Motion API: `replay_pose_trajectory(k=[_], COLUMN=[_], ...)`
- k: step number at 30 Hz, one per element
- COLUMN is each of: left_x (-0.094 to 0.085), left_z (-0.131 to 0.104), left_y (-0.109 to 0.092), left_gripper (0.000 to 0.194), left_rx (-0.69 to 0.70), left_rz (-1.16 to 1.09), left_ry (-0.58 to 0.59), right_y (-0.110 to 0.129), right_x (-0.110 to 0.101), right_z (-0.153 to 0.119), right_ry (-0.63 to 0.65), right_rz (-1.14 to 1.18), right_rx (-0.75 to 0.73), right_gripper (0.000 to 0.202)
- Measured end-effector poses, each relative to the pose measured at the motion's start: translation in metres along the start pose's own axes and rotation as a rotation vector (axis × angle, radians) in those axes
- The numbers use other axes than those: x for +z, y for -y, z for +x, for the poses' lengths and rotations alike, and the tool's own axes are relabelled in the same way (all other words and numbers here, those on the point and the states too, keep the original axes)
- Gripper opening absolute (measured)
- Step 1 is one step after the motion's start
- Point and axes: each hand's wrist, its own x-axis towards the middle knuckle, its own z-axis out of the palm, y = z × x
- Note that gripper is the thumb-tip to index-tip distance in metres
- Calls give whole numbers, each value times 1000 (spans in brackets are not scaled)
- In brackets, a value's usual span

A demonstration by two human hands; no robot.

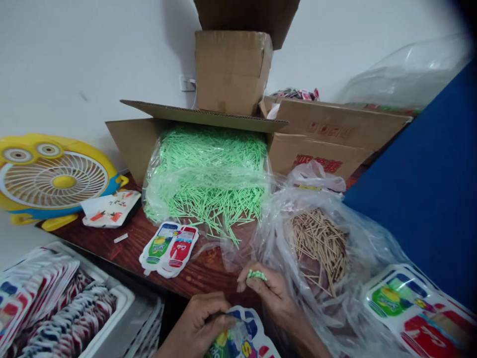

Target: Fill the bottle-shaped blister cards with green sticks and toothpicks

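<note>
Low in the middle, my left hand (203, 325) is closed on the top edge of a printed pouch (244, 338) with a green and blue drink design. Just right of it, my right hand (270, 291) is closed around a small bunch of light green sticks (257, 274), their ends poking out above the fingers. Behind my hands, a large heap of the same green sticks (212, 174) spills from a clear bag lying in an open carton (130, 144). To the right, brown sticks (318, 246) lie in a clear plastic bag (276, 233).
A flat stack of printed pouches (169, 248) lies on the dark wood table (208, 273). More pouches (421, 308) sit at the right. A white bin (122, 298) holds many pouches at lower left. A yellow fan (63, 179), a tissue pack (112, 209) and a blue panel (417, 189) flank the table.
</note>
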Motion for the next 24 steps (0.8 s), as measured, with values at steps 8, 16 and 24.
replay_pose_trajectory(k=[8,16,24], left_x=[4,11,10], left_z=[-2,-6,-5], left_y=[-2,5,14], left_gripper=[30,29,32], left_rx=[36,39,17], left_rz=[-15,71,100], left_ry=[45,-1,23], right_y=[3,3,0], right_x=[-1,-6,-7], right_z=[-12,-19,-19], right_ry=[2,7,-35], right_rz=[-85,-162,-183], right_rx=[-67,-123,-118], right_gripper=[21,22,21])
